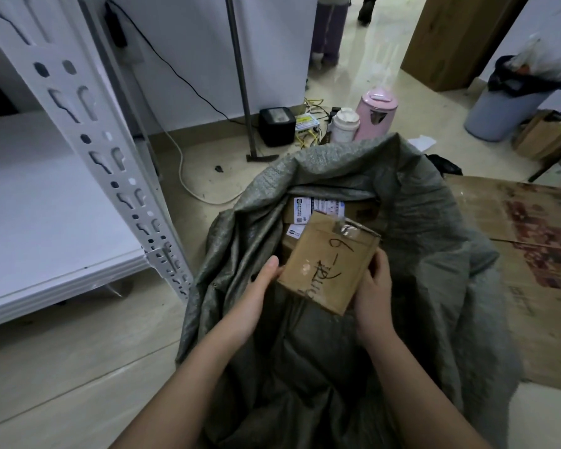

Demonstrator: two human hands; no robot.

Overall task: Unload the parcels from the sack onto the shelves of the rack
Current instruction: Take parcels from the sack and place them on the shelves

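Parcel storeroom: rack (88, 150), sack (434, 222)

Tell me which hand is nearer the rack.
Left. The left hand holds the box on the side facing the rack; the right hand holds the box's far side.

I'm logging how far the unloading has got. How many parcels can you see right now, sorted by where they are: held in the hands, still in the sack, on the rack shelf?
Held in both hands, left hand and right hand: 1, the cardboard parcel
Visible in the sack: at least 2 labelled parcels; more may be hidden
On the rack shelf: 0
Total visible: 3
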